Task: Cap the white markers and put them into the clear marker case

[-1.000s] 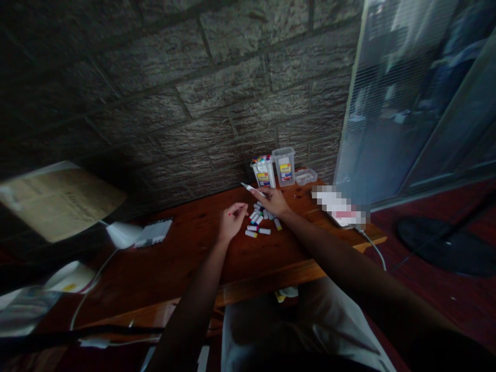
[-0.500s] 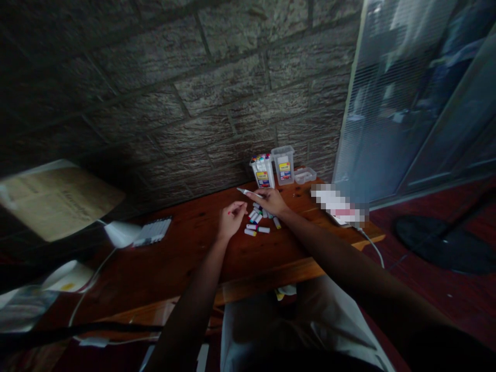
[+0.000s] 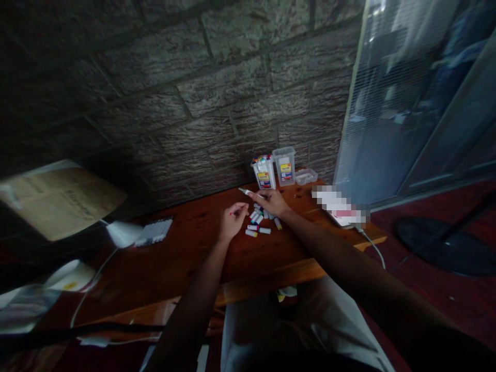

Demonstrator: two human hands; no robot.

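Note:
My right hand (image 3: 274, 201) is closed around a white marker (image 3: 247, 192), whose pale tip points left, over the middle of the wooden table. Just left of it, my left hand (image 3: 231, 221) has its fingers curled together in a pinch. What they hold, if anything, is hidden, and a small red spot shows near the fingers. Under and between the hands lies a loose pile of short white marker caps (image 3: 257, 217) with coloured ends. Behind my right hand stands a clear box packed with markers (image 3: 264, 173).
A second clear box (image 3: 285, 168) and a shallow clear lid (image 3: 306, 176) stand by the stone wall. A row of white markers (image 3: 155, 231) lies at the left, near a lamp (image 3: 123, 233) and a white paper cup (image 3: 72, 277). A blurred-out white device (image 3: 339, 206) with a cable sits at right.
The view has shifted slightly. Both hands keep nearly the same pose, the right one still holding the marker.

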